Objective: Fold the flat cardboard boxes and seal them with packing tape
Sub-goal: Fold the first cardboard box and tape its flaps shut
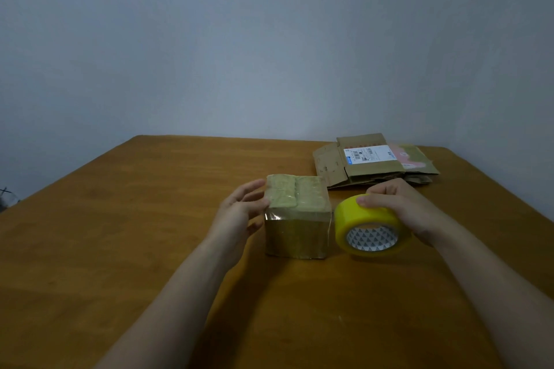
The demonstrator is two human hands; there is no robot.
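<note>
A small folded cardboard box stands on the wooden table, its top flaps and front face covered in shiny tape. My left hand rests against the box's left side with fingers spread, thumb on the top corner. A yellow roll of packing tape lies on its edge just right of the box, its core facing me. My right hand grips the roll from above and behind. A thin strand of tape runs from the roll to the box's right edge.
A stack of flat cardboard boxes, the top one bearing a white shipping label, lies at the table's far right near the wall. A grey wall stands behind the table. A dark object pokes in at the far left.
</note>
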